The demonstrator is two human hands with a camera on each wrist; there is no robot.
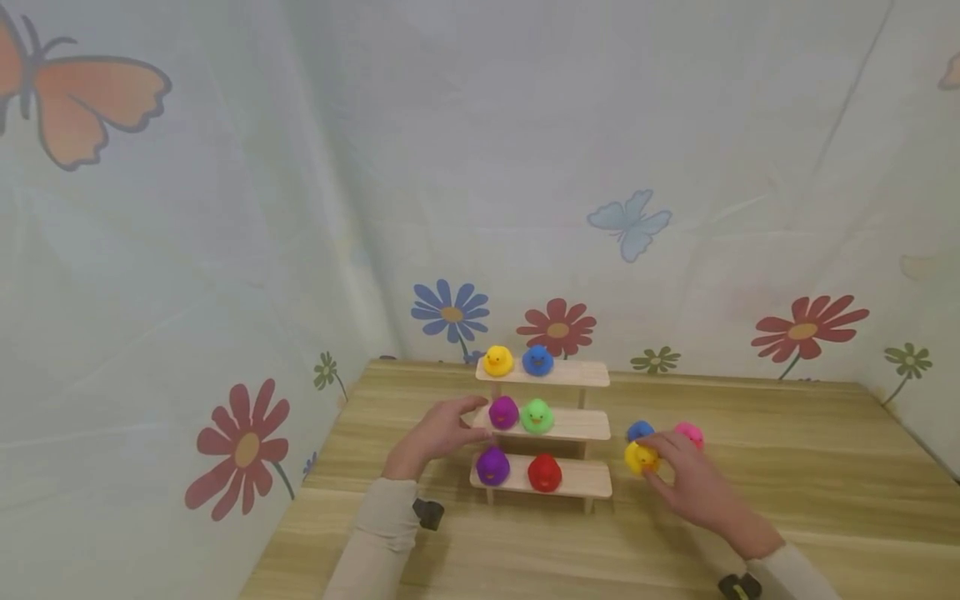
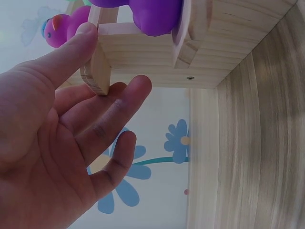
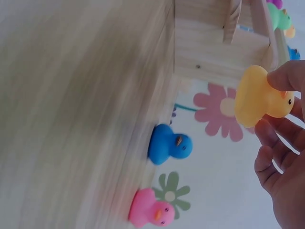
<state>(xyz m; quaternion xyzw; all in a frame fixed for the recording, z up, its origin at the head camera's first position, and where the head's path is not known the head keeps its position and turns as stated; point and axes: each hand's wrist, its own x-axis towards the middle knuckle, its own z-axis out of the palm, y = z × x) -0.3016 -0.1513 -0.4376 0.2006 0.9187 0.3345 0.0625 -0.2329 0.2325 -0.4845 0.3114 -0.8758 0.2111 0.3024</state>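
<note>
A three-tier wooden stand holds a pair of rubber ducks on each tier. My left hand grips the left end of its middle tier; in the left wrist view the thumb lies at the board's edge, with fingers behind it. Close to that hand sits a magenta duck, a green duck beside it. Right of the stand, my right hand pinches a yellow rubber duck between thumb and fingers, held above the table. Behind it are a blue duck and a pink duck.
On the top tier are another yellow duck and another blue duck. A purple duck and a red duck occupy the bottom tier. A flower-printed curtain hangs behind the wood-grain table.
</note>
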